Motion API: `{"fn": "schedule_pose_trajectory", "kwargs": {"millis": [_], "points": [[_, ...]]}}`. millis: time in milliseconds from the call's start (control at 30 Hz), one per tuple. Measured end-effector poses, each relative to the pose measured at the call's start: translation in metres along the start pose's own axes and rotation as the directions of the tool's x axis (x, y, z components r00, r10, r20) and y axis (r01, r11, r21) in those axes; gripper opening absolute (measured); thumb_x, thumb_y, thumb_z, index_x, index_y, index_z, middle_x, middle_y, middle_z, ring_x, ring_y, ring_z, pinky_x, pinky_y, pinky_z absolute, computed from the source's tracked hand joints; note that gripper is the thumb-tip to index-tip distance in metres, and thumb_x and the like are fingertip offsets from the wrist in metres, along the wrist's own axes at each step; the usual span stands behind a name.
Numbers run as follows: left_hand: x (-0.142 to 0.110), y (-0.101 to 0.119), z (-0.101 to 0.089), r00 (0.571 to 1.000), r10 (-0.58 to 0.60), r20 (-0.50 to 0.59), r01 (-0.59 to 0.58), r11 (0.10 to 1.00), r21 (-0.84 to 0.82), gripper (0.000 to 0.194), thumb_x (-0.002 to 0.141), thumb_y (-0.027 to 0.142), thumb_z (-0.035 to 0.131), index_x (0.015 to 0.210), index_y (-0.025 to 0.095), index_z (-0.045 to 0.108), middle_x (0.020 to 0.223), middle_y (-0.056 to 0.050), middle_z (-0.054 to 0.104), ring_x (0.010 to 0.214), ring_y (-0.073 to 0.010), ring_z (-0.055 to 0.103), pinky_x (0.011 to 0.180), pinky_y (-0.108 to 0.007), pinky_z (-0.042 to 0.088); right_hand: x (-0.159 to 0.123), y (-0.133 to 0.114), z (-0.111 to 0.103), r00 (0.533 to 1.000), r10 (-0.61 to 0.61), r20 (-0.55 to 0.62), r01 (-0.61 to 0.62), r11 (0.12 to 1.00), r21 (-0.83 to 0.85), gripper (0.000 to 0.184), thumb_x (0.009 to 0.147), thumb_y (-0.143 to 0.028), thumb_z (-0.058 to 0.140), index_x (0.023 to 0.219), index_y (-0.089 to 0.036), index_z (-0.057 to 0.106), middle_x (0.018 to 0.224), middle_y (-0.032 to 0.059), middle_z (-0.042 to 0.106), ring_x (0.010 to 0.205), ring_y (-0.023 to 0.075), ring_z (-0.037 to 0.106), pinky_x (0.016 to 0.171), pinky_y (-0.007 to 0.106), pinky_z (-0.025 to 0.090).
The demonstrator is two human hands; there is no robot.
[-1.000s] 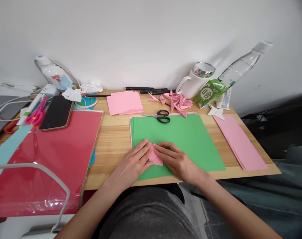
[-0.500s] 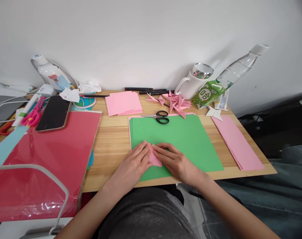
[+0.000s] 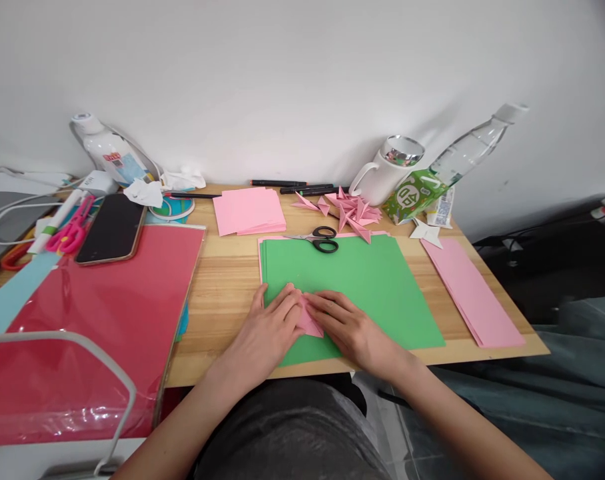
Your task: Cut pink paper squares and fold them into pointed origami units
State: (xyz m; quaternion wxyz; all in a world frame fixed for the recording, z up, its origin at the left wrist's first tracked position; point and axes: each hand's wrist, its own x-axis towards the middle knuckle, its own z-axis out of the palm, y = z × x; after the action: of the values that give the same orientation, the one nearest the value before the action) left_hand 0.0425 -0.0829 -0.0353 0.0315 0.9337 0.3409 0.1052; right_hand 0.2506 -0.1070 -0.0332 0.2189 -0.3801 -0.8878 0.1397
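Between my hands a small folded piece of pink paper (image 3: pixel 310 323) lies on a stack of green paper (image 3: pixel 367 287). My left hand (image 3: pixel 270 327) presses on its left side with the fingers close together, the little finger lifted away. From the right, my right hand (image 3: pixel 350 327) pinches the paper's edge with its fingertips. Part of the paper is hidden under the fingers. Beyond them, black-handled scissors (image 3: pixel 324 240) rest on the green stack's far edge. A heap of pink folded pointed shapes (image 3: pixel 357 210) sits behind the scissors.
Pink square sheets (image 3: pixel 250 210) are stacked at back left, pink strips (image 3: pixel 470 293) at right. A white mug (image 3: pixel 382 177), green carton (image 3: pixel 415 195) and clear bottle (image 3: pixel 475 147) stand near the wall. Leftward are a phone (image 3: pixel 111 229), pink scissors (image 3: pixel 75 227) and a red sheet (image 3: pixel 117 320).
My left little finger has lifted and spread out to the left. Both hands stay on the pink paper in nearly the same place. The view has shifted slightly.
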Motion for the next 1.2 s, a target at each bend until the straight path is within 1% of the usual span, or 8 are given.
{"fn": "schedule_pose_trajectory", "kwargs": {"millis": [133, 233, 367, 500, 733, 1000, 1100, 1200], "points": [[-0.001, 0.005, 0.001, 1.000, 0.011, 0.009, -0.012, 0.997, 0.071, 0.035, 0.099, 0.024, 0.033, 0.126, 0.010, 0.051, 0.132, -0.013, 0.057, 0.133, -0.0268, 0.042, 0.108, -0.054, 0.032, 0.011, 0.001, -0.010, 0.997, 0.069, -0.029, -0.064, 0.988, 0.140, 0.028, 0.095, -0.015, 0.043, 0.117, -0.016, 0.060, 0.120, 0.0148, 0.059, 0.114, 0.0224, 0.053, 0.093, 0.041, 0.051], [-0.002, 0.007, 0.003, 1.000, 0.022, 0.022, -0.024, 0.992, 0.121, 0.038, 0.098, 0.019, 0.033, 0.131, 0.009, 0.048, 0.136, -0.015, 0.053, 0.134, -0.0259, 0.041, 0.109, -0.047, 0.034, 0.028, 0.012, -0.020, 0.992, 0.117, 0.047, -0.125, 0.962, 0.244, 0.017, 0.093, -0.019, 0.048, 0.096, -0.017, 0.065, 0.107, 0.0102, 0.063, 0.099, 0.0187, 0.059, 0.087, 0.034, 0.051], [-0.004, 0.007, 0.005, 0.998, 0.060, 0.028, -0.063, 0.985, 0.162, 0.039, 0.094, 0.013, 0.036, 0.130, 0.004, 0.047, 0.138, -0.019, 0.050, 0.132, -0.0270, 0.043, 0.105, -0.040, 0.041, 0.056, 0.028, -0.022, 0.924, 0.355, 0.139, -0.380, 0.893, 0.242, 0.011, 0.088, -0.019, 0.055, 0.083, -0.015, 0.063, 0.085, 0.0042, 0.060, 0.068, 0.0117, 0.056, 0.065, 0.025, 0.047], [-0.005, 0.008, 0.007, 0.999, 0.052, 0.016, -0.054, 0.987, 0.149, 0.040, 0.093, 0.012, 0.037, 0.130, 0.003, 0.047, 0.139, -0.021, 0.048, 0.132, -0.0279, 0.043, 0.104, -0.041, 0.041, 0.079, 0.028, -0.015, 0.904, 0.356, 0.237, -0.394, 0.909, 0.137, 0.011, 0.085, -0.017, 0.057, 0.078, -0.016, 0.064, 0.072, 0.0010, 0.056, 0.070, 0.0127, 0.052, 0.066, 0.023, 0.040], [-0.003, 0.010, 0.008, 0.998, 0.068, -0.008, -0.066, 0.988, 0.143, 0.039, 0.091, 0.013, 0.043, 0.127, 0.000, 0.051, 0.134, -0.023, 0.053, 0.128, -0.0296, 0.047, 0.105, -0.039, 0.039, 0.098, 0.017, -0.016, 0.828, 0.448, 0.337, -0.448, 0.890, -0.082, 0.019, 0.088, -0.018, 0.050, 0.077, -0.018, 0.066, 0.085, 0.0031, 0.061, 0.072, 0.0126, 0.055, 0.062, 0.023, 0.034], [0.002, 0.005, 0.002, 0.996, 0.087, -0.004, -0.086, 0.991, 0.102, 0.034, 0.092, 0.015, 0.040, 0.119, 0.005, 0.058, 0.127, -0.019, 0.059, 0.125, -0.0280, 0.050, 0.103, -0.041, 0.041, 0.108, 0.002, -0.004, 0.844, 0.462, 0.272, -0.391, 0.877, -0.278, 0.024, 0.092, -0.023, 0.046, 0.080, -0.017, 0.066, 0.093, 0.0059, 0.064, 0.070, 0.0153, 0.060, 0.052, 0.026, 0.028], [0.002, 0.006, 0.003, 0.996, 0.086, -0.006, -0.085, 0.991, 0.102, 0.034, 0.092, 0.014, 0.041, 0.118, 0.004, 0.059, 0.123, -0.019, 0.061, 0.121, -0.0283, 0.053, 0.103, -0.040, 0.041, 0.115, 0.007, 0.000, 0.855, 0.460, 0.239, -0.443, 0.888, -0.123, 0.018, 0.090, -0.021, 0.050, 0.079, -0.016, 0.064, 0.093, 0.0065, 0.064, 0.072, 0.0153, 0.060, 0.055, 0.024, 0.033], [0.000, 0.008, 0.006, 0.996, 0.085, -0.033, -0.081, 0.991, 0.111, 0.037, 0.091, 0.010, 0.039, 0.124, -0.001, 0.054, 0.127, -0.022, 0.058, 0.124, -0.0295, 0.050, 0.102, -0.041, 0.040, 0.118, 0.025, -0.006, 0.858, 0.404, 0.317, -0.451, 0.888, 0.088, 0.017, 0.089, -0.023, 0.052, 0.077, -0.015, 0.061, 0.074, 0.0002, 0.061, 0.066, 0.0115, 0.058, 0.057, 0.021, 0.037]]}}
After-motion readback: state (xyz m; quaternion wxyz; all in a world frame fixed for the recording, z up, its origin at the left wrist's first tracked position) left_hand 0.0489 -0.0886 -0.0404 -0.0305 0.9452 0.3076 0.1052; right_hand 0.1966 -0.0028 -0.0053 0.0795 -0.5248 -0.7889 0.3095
